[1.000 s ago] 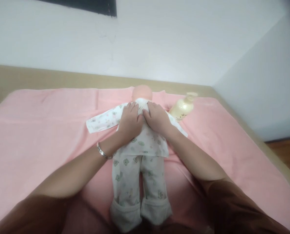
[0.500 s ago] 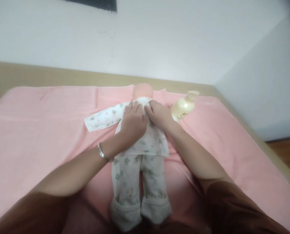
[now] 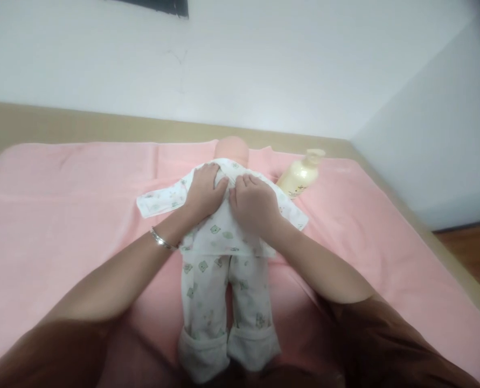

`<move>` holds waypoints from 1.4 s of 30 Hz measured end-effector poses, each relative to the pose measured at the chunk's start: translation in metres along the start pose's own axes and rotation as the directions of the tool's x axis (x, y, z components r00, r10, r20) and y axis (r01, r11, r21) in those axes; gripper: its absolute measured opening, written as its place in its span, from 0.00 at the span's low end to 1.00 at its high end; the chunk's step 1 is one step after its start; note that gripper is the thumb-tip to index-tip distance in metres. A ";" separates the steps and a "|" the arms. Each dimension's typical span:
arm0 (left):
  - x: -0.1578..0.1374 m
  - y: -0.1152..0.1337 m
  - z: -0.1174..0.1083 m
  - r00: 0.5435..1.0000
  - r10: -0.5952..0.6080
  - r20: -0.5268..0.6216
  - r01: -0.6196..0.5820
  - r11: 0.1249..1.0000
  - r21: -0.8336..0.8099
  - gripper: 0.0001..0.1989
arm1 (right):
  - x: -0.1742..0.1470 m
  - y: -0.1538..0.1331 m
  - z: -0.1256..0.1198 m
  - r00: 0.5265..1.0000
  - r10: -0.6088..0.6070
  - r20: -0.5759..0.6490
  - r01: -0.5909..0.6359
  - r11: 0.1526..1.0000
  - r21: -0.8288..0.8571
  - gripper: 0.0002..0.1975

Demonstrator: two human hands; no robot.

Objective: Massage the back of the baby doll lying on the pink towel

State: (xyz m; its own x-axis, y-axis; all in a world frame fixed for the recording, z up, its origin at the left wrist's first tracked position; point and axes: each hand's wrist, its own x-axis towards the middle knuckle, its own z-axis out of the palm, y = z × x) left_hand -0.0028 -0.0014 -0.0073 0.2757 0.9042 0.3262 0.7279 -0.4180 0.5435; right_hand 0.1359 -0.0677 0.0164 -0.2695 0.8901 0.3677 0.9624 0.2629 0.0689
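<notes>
A baby doll (image 3: 231, 150) lies on a pink blanket, its bare head pointing away from me. Its clothes are a white patterned top (image 3: 213, 234) with long sleeves and matching trousers (image 3: 205, 302) with turned-up cuffs. My left hand (image 3: 205, 191) rests on the left side of the top's chest, fingers stretched and thumb apart. On the right side of the chest lies my right hand (image 3: 256, 207), its fingers a little bent and laid on the cloth. The thumbs are close to each other near the middle. Both sleeves spread outward; parts of the top's front are under my hands.
A pale yellow pump bottle (image 3: 300, 175) lies tilted beside the doll's right-hand sleeve. The pink blanket (image 3: 74, 215) covers a beige surface (image 3: 102, 121) that meets a white wall (image 3: 243, 70). A silver bracelet (image 3: 162, 240) is on my left wrist.
My left hand has moved left to the side of the chest. My right hand has come down from the shoulder toward the chest, and the right-hand sleeve now shows spread out.
</notes>
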 end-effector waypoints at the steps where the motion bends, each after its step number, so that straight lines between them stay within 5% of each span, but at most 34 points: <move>1: -0.001 0.000 0.001 1.000 0.000 -0.006 0.000 1.000 0.005 0.18 | 0.001 0.001 0.002 1.000 0.002 0.005 -0.002 1.000 0.019 0.20; 13: -0.029 0.031 0.002 0.984 0.174 -0.025 -0.149 0.904 0.401 0.16 | 0.035 0.035 0.015 0.973 0.113 0.203 -0.160 0.959 0.232 0.17; 18: -0.019 0.019 0.000 0.985 0.159 0.067 -0.172 0.946 0.275 0.18 | 0.021 0.021 0.004 0.976 0.131 0.174 -0.141 0.989 0.045 0.20; 23: -0.002 0.002 0.003 0.985 -0.071 0.156 0.045 0.986 0.163 0.28 | 0.005 0.008 -0.003 0.988 0.094 0.125 -0.085 0.993 -0.080 0.24; 25: -0.001 -0.001 0.006 0.991 -0.082 0.110 0.067 0.988 0.137 0.30 | 0.005 0.008 -0.001 0.991 0.082 0.110 -0.074 0.994 -0.074 0.24; 31: -0.019 0.019 0.002 0.991 0.106 0.080 -0.121 0.970 0.211 0.22 | 0.020 0.023 0.011 0.985 0.023 0.168 -0.039 0.995 0.093 0.20; 36: -0.032 0.041 -0.003 0.995 0.012 0.100 -0.022 0.995 0.093 0.26 | 0.032 0.033 0.021 0.983 0.050 0.178 -0.086 0.976 0.198 0.17; 42: -0.013 0.021 0.000 0.994 -0.030 0.101 0.029 1.000 0.005 0.26 | 0.027 0.026 0.016 0.983 0.105 0.152 -0.132 0.975 0.179 0.16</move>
State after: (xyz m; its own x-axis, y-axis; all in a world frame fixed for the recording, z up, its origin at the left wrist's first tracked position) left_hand 0.0084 -0.0221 0.0001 0.3160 0.9205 0.2301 0.7391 -0.3908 0.5486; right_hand 0.1533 -0.0308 0.0139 -0.1690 0.9591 0.2272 0.9676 0.2054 -0.1472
